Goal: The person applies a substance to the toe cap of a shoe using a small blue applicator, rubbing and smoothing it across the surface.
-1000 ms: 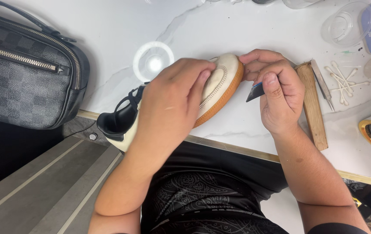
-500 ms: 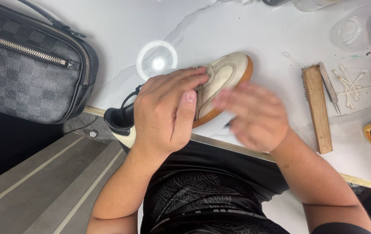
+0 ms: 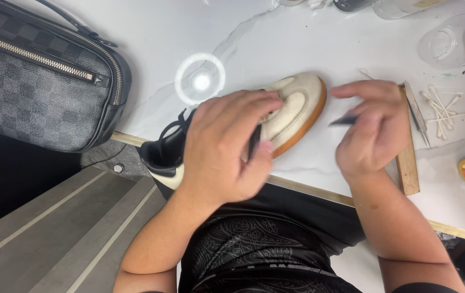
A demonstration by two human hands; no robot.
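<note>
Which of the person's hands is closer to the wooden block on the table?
The right. The right hand, pinching a small dark piece, hovers right beside the wooden block and partly overlaps it. The left hand rests on the cream shoe, farther away on the other side.

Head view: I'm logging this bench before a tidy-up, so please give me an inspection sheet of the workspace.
Surface: white marble-look table with a round light glare.
Job's things: cream shoe with tan sole, lying on its side at the table edge.
Clutter: checkered bag, wooden brush, cotton swabs, clear containers.
Hands: left hand grips the shoe; right hand, blurred, pinches a small dark piece.
Cables: nothing seen.
Surroundings: grey striped floor.
</note>
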